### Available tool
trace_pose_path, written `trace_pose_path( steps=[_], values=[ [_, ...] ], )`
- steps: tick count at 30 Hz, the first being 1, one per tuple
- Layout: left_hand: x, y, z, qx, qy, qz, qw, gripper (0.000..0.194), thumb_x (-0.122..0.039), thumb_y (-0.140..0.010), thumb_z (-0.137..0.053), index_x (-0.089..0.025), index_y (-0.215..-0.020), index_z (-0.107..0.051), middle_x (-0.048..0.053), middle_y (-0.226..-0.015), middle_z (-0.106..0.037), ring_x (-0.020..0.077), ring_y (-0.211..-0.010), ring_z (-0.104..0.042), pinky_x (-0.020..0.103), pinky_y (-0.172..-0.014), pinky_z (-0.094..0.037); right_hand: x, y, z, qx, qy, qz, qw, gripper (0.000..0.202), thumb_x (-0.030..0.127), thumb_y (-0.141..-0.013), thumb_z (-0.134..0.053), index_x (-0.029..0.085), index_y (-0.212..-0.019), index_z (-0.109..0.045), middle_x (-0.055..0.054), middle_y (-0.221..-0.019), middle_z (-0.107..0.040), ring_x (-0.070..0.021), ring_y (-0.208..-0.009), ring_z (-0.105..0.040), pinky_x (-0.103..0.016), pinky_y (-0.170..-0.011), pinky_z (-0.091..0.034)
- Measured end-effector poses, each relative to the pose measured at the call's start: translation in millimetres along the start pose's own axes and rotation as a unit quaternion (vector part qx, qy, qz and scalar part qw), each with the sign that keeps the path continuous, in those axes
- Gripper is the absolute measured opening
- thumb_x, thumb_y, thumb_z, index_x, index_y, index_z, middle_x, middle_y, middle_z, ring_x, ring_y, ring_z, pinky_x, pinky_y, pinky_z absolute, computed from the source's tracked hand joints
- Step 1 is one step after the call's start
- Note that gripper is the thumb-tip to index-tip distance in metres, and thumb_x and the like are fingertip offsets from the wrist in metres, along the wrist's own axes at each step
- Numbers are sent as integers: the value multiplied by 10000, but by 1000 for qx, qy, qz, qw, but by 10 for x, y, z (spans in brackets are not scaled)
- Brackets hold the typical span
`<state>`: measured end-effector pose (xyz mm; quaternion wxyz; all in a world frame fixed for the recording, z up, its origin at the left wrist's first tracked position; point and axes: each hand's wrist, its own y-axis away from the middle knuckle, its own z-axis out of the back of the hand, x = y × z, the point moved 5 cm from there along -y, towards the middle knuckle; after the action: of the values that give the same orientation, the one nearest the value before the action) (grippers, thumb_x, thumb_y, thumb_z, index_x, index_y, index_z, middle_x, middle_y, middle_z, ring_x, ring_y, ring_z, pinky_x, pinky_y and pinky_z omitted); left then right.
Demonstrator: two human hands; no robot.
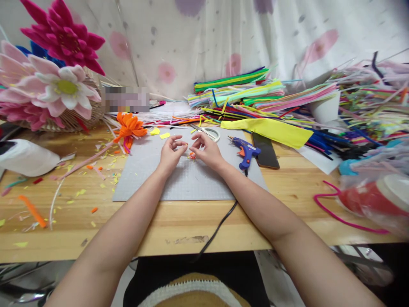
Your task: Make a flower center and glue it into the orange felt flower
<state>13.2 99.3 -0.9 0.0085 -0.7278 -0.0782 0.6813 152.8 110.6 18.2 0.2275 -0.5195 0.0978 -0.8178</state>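
Note:
Both of my hands are over the grey cutting mat [140,179], a short gap between them. My left hand [172,152] is closed in a pinch, thumb and forefinger together; a speck of orange shows at the tips, too small to name. Facing it, my right hand [207,152] is curled with thumb and forefinger pinched at a small spiky red-and-orange tuft [192,156]. White-handled scissors [211,134] lie just behind my right hand. A blue glue gun [247,151] with an orange trigger rests to the right of it.
An orange fuzzy flower [129,130] and yellow scraps [165,136] lie left. Bundled pipe cleaners [236,81] and a yellow strip [268,130] fill the back. A dark phone-like slab [266,153], a white roll [28,157] and a black cord [220,228] are nearby.

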Motion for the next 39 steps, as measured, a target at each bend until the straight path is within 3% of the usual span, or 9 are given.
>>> trace_pose_path(
  steps=[6, 16, 22, 30, 39],
  values=[
    [-8, -27, 25, 22, -31, -9, 999, 435, -255, -642, -679, -159, -1035, -521, 59, -884, -675, 181, -889, -629, 341, -802, -482, 9, 20, 39, 7, 24, 14, 1000, 255, 165, -695, -596, 214, -920, -485, 40, -703, -633, -123, -652, -577, -282, -684, -418],
    [10, -21, 35, 3, -28, 16, 999, 489, -253, -614, -715, -168, -1045, -500, -3, -755, -663, 125, -692, -631, 267, -668, -483, -9, 16, 24, 7, 11, 23, 1000, 247, 197, -694, -602, 210, -912, -487, 32, -707, -633, -124, -654, -578, -277, -671, -418],
    [8, -42, 13, 11, -57, -4, 998, 477, -231, -627, -695, -185, -1050, -481, -27, -725, -644, 112, -658, -617, 254, -638, -459, 12, 57, 88, 23, 26, 39, 999, 226, 230, -699, -592, 204, -910, -516, 20, -717, -632, -128, -671, -567, -276, -677, -421],
    [83, -71, -38, 50, -89, 3, 995, 410, -172, -655, -654, -200, -1021, -470, -44, -695, -629, 109, -655, -604, 285, -724, -443, -131, 67, 229, -53, 6, -30, 998, 242, 154, -693, -465, 216, -925, -485, 31, -690, -592, -131, -657, -538, -299, -697, -428],
    [187, -114, -38, 65, -144, 6, 987, 416, -166, -643, -660, -209, -1007, -462, -36, -711, -657, 127, -671, -602, 320, -771, -431, -126, 73, 187, -41, 7, -24, 999, 321, 120, -646, -430, 217, -950, -466, 22, -719, -624, -135, -679, -551, -313, -720, -447]
  ],
)
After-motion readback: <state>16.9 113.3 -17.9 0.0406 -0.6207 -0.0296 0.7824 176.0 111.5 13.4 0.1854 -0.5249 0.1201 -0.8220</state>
